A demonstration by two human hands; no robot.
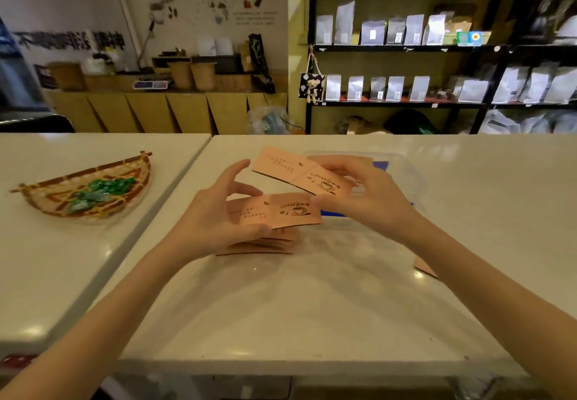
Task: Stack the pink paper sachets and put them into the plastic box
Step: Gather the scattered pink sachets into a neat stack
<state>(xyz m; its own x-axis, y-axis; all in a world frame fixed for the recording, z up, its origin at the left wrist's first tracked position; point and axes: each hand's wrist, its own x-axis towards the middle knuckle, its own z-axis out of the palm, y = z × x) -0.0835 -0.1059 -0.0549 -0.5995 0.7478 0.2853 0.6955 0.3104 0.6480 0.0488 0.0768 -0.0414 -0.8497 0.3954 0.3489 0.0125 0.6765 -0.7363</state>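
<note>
Illumination: warm, moderate indoor light from overhead. Small bright glare spots sit on the glossy white surface (281, 306), notably near its left and right edges. Soft, diffuse shadows spread beneath both forearms. Background shelves (437, 47) and wall poster (218, 0) are soft and smeared, text unreadable. Wide-angle distortion bends lines at the frame edges. Sachet print is only partly legible
</note>
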